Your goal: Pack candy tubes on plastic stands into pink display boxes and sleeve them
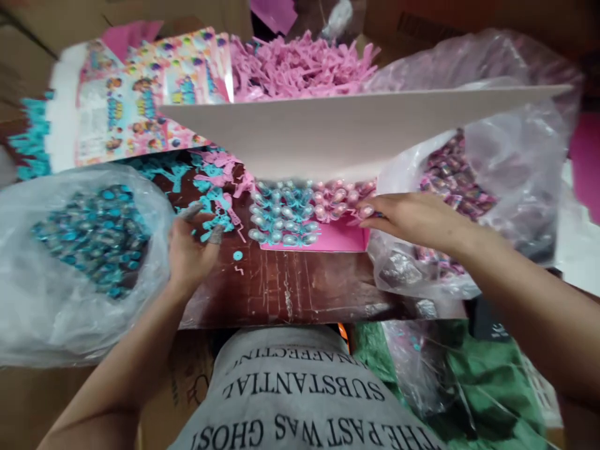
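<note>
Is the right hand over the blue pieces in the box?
No, the right hand is at the pink pieces, at the box's right end.

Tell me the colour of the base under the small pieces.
The base is pink, clearest in the head view.

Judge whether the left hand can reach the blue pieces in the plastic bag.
Probably yes: the left hand is beside the bag, which looks open, leaving the way to the blue pieces free.

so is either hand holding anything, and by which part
The right hand is at the right end of a clear pink capsule, but blur hides any grip. Whether the left hand, by turquoise pieces, holds one cannot be told.
</note>
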Demonstrator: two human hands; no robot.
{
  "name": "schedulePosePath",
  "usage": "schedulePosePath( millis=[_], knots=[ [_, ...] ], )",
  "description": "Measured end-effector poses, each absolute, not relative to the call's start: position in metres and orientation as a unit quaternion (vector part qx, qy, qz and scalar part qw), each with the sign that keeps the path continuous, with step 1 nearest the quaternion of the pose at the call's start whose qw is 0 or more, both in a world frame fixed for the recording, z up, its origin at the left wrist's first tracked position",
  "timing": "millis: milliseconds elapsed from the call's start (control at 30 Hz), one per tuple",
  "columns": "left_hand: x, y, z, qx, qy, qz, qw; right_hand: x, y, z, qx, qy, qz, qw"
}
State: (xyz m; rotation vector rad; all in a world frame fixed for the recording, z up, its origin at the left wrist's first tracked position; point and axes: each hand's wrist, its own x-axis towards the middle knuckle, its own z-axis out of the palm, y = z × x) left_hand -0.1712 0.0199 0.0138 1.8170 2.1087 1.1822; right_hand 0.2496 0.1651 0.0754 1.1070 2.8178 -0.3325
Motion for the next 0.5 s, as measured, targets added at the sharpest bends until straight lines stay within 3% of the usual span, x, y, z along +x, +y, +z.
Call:
schedulePosePath(
  millis=[133, 233, 500],
  knots=[
    [-0.199, 0.057, 0.012, 0.634, 0.722, 0.274, 0.026, 0.253, 0.168, 0.058, 0.345, 0.936, -0.066, -0.026],
    [-0.208, 0.092, 0.012, 0.661, 0.73, 0.171, 0.024, 0.251, 0.166, 0.047, 0.334, 0.94, -0.063, -0.034],
    [-0.179, 0.157, 0.008, 0.698, 0.715, 0.039, 0.027, 0.236, 0.141, 0.064, 0.458, 0.884, -0.028, -0.091]
  ],
)
